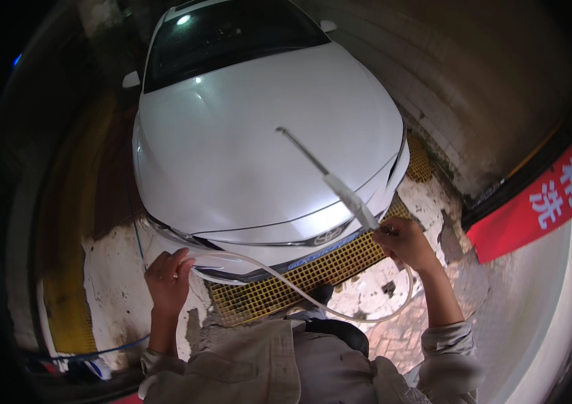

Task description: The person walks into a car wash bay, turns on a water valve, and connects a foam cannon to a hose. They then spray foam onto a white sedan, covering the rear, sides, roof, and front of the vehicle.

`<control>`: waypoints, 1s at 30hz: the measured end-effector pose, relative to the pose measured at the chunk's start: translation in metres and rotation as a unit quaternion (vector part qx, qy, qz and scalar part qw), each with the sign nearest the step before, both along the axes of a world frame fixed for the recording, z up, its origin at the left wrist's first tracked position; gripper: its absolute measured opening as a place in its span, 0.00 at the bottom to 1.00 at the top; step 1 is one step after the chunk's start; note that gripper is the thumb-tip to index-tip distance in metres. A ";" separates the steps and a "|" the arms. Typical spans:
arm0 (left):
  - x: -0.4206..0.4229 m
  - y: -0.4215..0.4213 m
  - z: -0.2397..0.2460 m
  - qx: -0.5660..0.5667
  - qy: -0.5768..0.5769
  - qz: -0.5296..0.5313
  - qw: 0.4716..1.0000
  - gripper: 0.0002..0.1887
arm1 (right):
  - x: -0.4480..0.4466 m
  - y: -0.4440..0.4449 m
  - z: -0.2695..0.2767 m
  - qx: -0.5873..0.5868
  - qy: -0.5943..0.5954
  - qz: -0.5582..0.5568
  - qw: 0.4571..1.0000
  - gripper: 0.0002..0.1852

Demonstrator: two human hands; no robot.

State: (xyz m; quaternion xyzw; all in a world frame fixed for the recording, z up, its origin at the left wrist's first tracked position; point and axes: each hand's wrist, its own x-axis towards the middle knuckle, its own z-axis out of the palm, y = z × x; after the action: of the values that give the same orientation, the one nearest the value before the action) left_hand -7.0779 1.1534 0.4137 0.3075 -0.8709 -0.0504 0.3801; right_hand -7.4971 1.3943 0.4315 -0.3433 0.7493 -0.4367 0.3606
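My right hand (407, 243) grips the handle end of a spray lance (344, 192). The lance has a pale sleeve and a thin metal tube, tilted up and to the left in front of the car's hood (265, 146). A pale flexible hose (286, 279) sags in a loop between my two hands. Its left end is pinched in my left hand (168, 278), which is raised near the car's front left corner in the picture. The white Toyota car (238, 199) faces me, and its surface looks glossy. I cannot make out water leaving the lance tip.
Yellow floor grating (260, 298) runs below the bumper. A thin blue hose (137, 235) passes behind my left hand; another blue length (114, 348) lies lower left. A wall (447, 76) flanks the car at right, near a red banner (518, 222) with writing.
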 end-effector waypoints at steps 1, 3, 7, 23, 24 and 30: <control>-0.020 0.005 0.006 -0.022 0.017 -0.001 1.000 0.11 | -0.021 -0.014 -0.004 0.026 0.024 -0.029 0.999 0.11; -0.064 0.015 0.010 -0.040 0.017 0.001 0.999 0.11 | -0.064 -0.035 -0.009 0.003 0.142 -0.027 0.989 0.10; -0.170 0.026 -0.004 -0.015 0.015 -0.001 1.000 0.11 | -0.156 -0.038 0.003 0.044 0.155 0.026 0.987 0.10; -0.566 0.187 -0.093 0.295 -0.159 0.052 0.941 0.08 | -0.509 -0.030 0.031 0.007 0.043 0.168 0.985 0.10; -0.585 0.196 -0.091 0.302 -0.146 0.065 0.940 0.09 | -0.526 -0.041 0.039 -0.009 0.017 0.186 0.982 0.09; -0.679 0.223 -0.095 0.257 -0.093 0.121 0.954 0.10 | -0.620 -0.132 0.065 -0.019 0.028 0.235 0.971 0.12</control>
State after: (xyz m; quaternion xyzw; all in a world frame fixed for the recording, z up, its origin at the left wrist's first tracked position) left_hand -7.7573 1.3764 0.3190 0.5016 -0.8162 -0.1970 0.2084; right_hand -8.1175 1.2619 0.4963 -0.5286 0.6492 -0.3438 0.4253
